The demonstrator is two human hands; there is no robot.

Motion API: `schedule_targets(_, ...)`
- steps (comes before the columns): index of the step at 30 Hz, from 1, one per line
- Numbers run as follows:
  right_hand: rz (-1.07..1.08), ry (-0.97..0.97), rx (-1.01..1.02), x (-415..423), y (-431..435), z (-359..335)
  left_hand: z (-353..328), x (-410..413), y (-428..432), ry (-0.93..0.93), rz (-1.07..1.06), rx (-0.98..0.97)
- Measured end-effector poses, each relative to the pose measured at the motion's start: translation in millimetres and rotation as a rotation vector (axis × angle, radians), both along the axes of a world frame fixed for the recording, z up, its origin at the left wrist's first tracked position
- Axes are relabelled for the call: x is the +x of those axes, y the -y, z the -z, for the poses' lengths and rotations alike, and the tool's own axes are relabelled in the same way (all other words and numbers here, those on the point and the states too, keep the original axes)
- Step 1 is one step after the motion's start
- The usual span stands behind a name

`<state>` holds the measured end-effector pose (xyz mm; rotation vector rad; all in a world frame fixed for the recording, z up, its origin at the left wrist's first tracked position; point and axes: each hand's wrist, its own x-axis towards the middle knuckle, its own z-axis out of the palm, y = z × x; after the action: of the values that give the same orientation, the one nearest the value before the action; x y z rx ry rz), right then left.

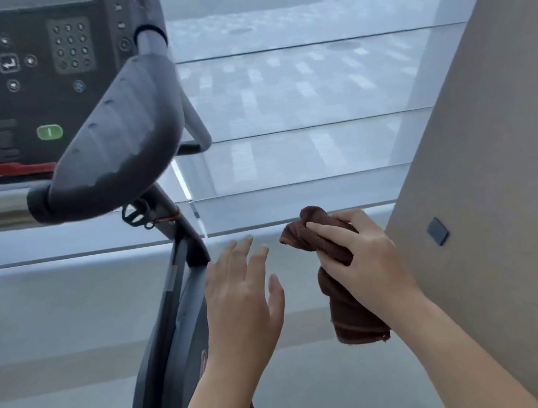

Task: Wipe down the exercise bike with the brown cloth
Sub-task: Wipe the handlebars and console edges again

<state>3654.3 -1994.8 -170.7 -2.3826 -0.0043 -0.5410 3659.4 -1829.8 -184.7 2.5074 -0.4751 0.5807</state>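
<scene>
Your right hand [365,260] grips the brown cloth [354,314] with curled fingers (bunched end above them); your left hand [240,292] hovers beside it, fingers spread, near the exercise bike [116,136].

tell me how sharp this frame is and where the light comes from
Head view: soft, hazy daylight comes through the window ahead, with no hard shadows; the bike's console is smeared, its keypad digits unreadable; the brown cloth in the right hand is the sharpest thing; the left hand is slightly soft at the fingertips; the wide lens tilts the wall at right.
</scene>
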Motion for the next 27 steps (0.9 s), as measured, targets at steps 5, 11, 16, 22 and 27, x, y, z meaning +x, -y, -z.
schedule_targets(5,-0.135,0.068,0.017,76.0,-3.0,-21.9,-23.3,47.7,2.3,0.068,-0.101,0.039)
schedule_targets(11,-0.293,0.137,0.004,143.5,9.6,-56.9,-57.6,85.1,27.9,0.155,-0.184,0.085)
schedule_targets(16,-0.362,0.209,0.001,183.3,21.1,-92.0,-77.5,108.4,39.7,0.251,-0.274,0.064)
schedule_targets(22,-0.392,0.257,0.039,190.3,20.8,-123.6,-98.3,97.4,42.2,0.339,-0.249,0.079)
schedule_targets(27,-0.415,0.303,0.068,165.0,5.4,-138.6,-122.3,69.9,30.5,0.409,-0.169,0.034)
